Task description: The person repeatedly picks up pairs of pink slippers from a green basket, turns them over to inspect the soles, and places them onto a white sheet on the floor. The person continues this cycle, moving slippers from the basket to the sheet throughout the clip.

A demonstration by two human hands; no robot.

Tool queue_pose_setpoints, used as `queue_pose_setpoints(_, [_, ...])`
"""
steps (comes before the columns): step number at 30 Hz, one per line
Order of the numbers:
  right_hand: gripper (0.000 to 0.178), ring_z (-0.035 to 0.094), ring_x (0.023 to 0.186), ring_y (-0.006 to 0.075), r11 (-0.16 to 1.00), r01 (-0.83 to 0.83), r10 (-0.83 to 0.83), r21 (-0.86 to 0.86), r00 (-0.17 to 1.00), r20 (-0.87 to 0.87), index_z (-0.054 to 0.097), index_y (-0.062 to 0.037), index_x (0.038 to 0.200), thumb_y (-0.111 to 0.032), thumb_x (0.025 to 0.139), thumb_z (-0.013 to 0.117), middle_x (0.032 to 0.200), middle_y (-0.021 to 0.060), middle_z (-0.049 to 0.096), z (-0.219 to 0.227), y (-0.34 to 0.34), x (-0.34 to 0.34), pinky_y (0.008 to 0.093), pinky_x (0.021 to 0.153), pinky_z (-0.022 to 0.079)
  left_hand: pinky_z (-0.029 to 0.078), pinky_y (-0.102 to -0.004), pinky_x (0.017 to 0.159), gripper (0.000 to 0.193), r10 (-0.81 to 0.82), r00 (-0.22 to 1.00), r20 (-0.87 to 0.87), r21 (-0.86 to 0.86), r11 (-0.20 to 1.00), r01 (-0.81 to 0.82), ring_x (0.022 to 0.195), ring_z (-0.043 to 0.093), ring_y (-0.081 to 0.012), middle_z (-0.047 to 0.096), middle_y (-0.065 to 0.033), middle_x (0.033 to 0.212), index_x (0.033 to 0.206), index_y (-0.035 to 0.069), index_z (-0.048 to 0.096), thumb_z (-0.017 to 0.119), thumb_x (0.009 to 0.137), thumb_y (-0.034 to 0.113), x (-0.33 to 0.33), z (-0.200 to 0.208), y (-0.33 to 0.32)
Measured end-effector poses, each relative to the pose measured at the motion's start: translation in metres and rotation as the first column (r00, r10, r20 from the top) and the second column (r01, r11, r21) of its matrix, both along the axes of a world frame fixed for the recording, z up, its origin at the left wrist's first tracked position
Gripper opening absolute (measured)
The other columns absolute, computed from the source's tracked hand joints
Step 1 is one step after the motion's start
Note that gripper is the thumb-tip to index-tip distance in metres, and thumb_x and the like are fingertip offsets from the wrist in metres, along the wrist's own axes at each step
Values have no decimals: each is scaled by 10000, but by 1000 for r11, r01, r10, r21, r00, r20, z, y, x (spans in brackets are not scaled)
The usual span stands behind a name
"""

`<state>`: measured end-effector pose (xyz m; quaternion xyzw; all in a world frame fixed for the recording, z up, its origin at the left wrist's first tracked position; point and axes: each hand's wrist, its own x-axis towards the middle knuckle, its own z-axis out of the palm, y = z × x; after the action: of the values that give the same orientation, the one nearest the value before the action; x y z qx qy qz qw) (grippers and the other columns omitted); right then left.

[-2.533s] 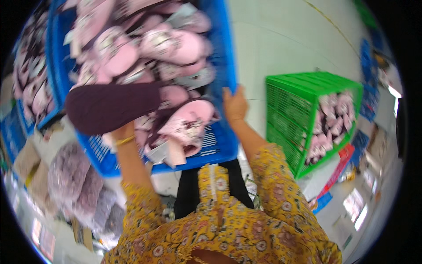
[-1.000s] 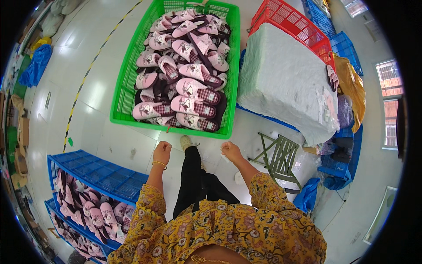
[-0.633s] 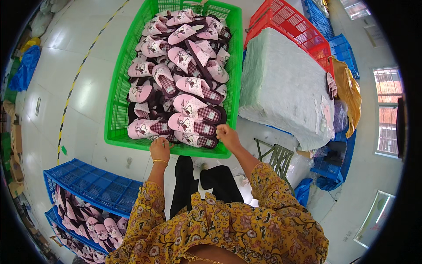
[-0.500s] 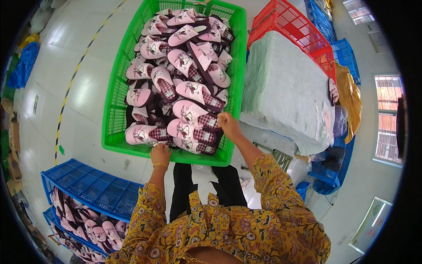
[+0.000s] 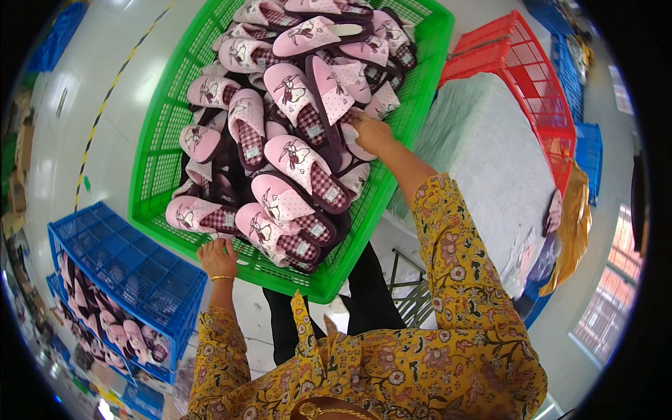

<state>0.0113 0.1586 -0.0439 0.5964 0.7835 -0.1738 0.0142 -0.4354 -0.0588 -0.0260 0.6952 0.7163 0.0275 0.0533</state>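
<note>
A green plastic crate in front of me holds a heap of pink slippers with dark soles and checkered insides. My right hand reaches over its right side, with fingers curled on a slipper in the heap; the fingertips are partly hidden. Beside that hand another slipper lies tilted across the pile. My left hand is at the crate's near rim, its fingers hooked over the edge. Just beyond it is a slipper in the near left corner.
Blue crates of similar slippers stand stacked at the lower left. To the right are a large block under a whitish cover and a red crate. Yellow-black tape runs along the floor at left.
My right hand has moved farther up the crate, from the near right slippers to the heap's right middle. My left hand stays at the near rim. The view has turned and come closer.
</note>
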Motion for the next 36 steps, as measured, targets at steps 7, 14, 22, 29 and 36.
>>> queue_pose_setpoints(7, [228, 630, 803, 347, 992, -122, 108, -42, 963, -245, 614, -92, 881, -302, 793, 615, 823, 146, 656, 29, 5, -11, 468, 698, 492, 385, -399, 874, 160, 46, 997, -62, -58, 997, -50, 819, 593, -253, 646, -65, 799, 765, 86, 632, 630, 819, 237, 3, -2, 1])
queue_pose_setpoints(14, [276, 540, 590, 144, 643, 51, -637, -764, 589, -497, 608, -31, 838, -300, 841, 665, 693, 27, 596, 88, -27, -10, 296, 561, 443, 381, -393, 879, 189, 34, 995, -94, -82, 996, -42, 824, 596, -249, 648, -59, 798, 774, 95, 642, 607, 843, 267, 9, -1, 3])
queue_pose_setpoints(22, [145, 445, 563, 37, 132, -178, -983, -975, -147, -106, 573, -76, 974, -207, 919, 600, 767, -40, 560, 114, -65, -17, 231, 548, 428, 391, -379, 857, 166, 58, 995, -85, -61, 996, -64, 804, 599, -241, 654, -51, 794, 761, 107, 643, 617, 830, 256, 7, -2, 3])
queue_pose_setpoints(29, [152, 489, 655, 43, 161, -247, -965, -955, -241, -100, 564, -73, 1040, -123, 903, 605, 840, -36, 553, 112, -105, -44, 217, 601, 446, 392, -376, 861, 134, 67, 996, -65, -60, 996, -71, 803, 597, -237, 652, -51, 790, 765, 106, 639, 621, 812, 230, 5, 3, 3])
queue_pose_setpoints(36, [304, 563, 701, 88, 526, 138, -792, -839, 438, -425, 615, -36, 1060, -287, 891, 640, 848, -10, 623, 81, -138, -64, 252, 610, 445, 383, -382, 871, 152, 65, 998, -13, -21, 998, -66, 810, 585, -238, 645, -61, 783, 765, 90, 634, 598, 827, 224, 10, 6, 7])
